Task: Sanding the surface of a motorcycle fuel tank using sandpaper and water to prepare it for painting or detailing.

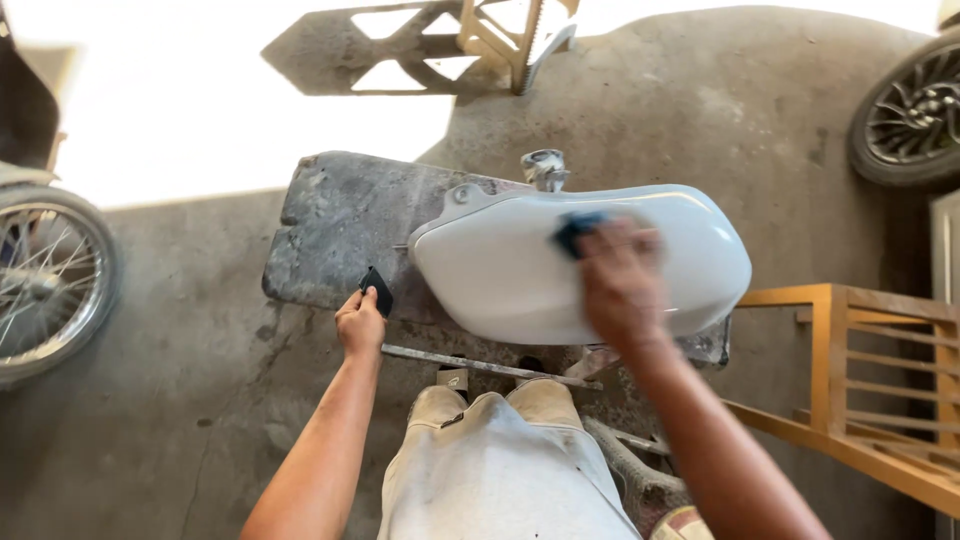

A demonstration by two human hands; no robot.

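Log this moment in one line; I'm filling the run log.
right hand: blue pad on white fuel tank | left hand: holds black block

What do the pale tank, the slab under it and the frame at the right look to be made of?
Tank: probably painted metal, glossy pale finish with soft highlights and a metal filler neck. Slab: looks like stone or concrete, grey, mottled, rough-edged. Frame: likely wood, flat slats in orange-yellow, though painted metal cannot be ruled out. The right hand presses a small blue pad, material unclear.

The right hand (620, 285) on the white tank (520, 275) is motion-blurred, half hiding a dark-blue pad (575, 230). Beyond the tank, both wheels (45, 280) are cut off by the edges.
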